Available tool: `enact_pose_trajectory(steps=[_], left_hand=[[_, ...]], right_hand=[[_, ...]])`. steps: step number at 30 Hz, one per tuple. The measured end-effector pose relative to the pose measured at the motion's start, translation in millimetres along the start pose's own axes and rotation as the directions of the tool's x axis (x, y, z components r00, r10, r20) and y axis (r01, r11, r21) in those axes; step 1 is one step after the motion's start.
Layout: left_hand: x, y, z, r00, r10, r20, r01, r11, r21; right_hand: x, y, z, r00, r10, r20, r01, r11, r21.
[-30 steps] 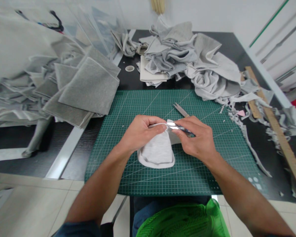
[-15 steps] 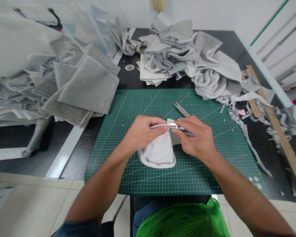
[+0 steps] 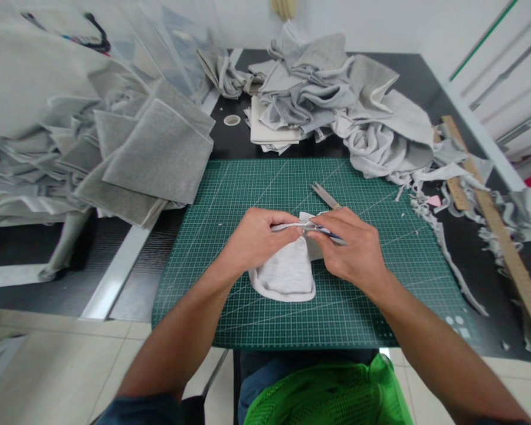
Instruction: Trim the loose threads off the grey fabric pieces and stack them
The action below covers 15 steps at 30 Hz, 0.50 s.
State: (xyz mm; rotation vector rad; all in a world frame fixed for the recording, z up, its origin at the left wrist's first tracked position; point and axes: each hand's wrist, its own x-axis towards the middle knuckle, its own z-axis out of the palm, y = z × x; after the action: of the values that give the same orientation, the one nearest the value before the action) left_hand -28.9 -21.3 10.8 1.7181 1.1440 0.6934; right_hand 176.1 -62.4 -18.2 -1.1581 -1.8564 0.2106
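My left hand (image 3: 260, 239) pinches the upper edge of a white fabric piece (image 3: 287, 271) between thumb and fingers. The piece has a rounded lower end with a rolled rim, and it hangs over the green cutting mat. In my right hand (image 3: 351, 242) is a pair of thread snips (image 3: 330, 234) with a dark blue handle, its metal tip against the fabric edge beside my left thumb. A grey flap of fabric (image 3: 315, 249) shows between the hands. Just beyond the right hand, scissors (image 3: 325, 195) lie on the mat, their handles hidden.
The green cutting mat (image 3: 256, 183) covers the table's front. Grey fabric pieces (image 3: 159, 153) are stacked at left, and a crumpled fabric heap (image 3: 310, 88) lies at the back. A tape roll (image 3: 232, 120) sits behind the mat. Wooden rulers (image 3: 504, 236) and scraps (image 3: 451, 265) lie at right.
The snips have turned slightly at the fabric edge, and their bright glint has faded. Both hands keep their grips almost in place.
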Motion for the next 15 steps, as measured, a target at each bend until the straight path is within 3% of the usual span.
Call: enact_pose_trajectory(steps=[15], left_hand=[[-0.1,0.2,0.9,1.0,-0.019,-0.006,0.019,1.0,-0.02]], right_hand=[[0.6,-1.2,0.1,1.0,-0.023,0.001,0.023,1.0,-0.012]])
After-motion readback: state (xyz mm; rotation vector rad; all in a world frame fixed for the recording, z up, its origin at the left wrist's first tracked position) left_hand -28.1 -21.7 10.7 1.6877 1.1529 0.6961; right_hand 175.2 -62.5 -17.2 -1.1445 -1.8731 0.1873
